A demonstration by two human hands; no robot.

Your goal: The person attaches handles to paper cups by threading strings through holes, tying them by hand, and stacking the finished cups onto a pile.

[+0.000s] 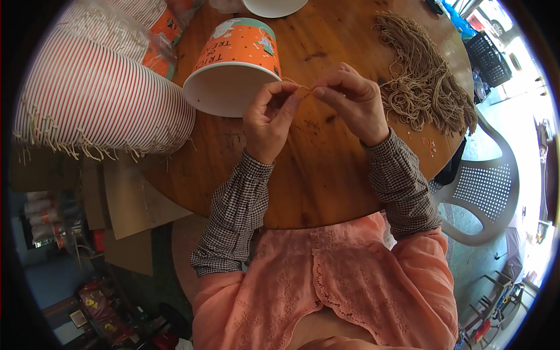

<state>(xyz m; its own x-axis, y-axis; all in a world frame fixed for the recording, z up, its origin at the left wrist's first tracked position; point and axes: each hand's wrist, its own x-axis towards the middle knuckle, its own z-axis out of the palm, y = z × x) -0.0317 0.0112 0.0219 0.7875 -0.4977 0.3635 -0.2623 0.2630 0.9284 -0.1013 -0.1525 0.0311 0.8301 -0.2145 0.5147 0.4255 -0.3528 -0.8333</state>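
My left hand (268, 121) and my right hand (354, 104) meet above the wooden table, each pinching a thin tan cord (305, 89) between thumb and fingertips. From the fingers the cord runs toward an orange printed paper bucket (239, 51), just beyond my left hand. This bucket lies tipped, its round white end facing me and its lettering upside down. Whether the cord is tied to it I cannot tell. A heap of loose tan cords (423, 76) spreads over the table to the right of my right hand.
Nested red-and-white striped buckets (105, 93) with short cord ends fill the left side. Behind them are more orange buckets (163, 29) in clear plastic. A white round thing (275, 4) sits at the far edge. A grey plastic chair (481, 184) stands right of the table; cardboard (125, 204) lies below left.
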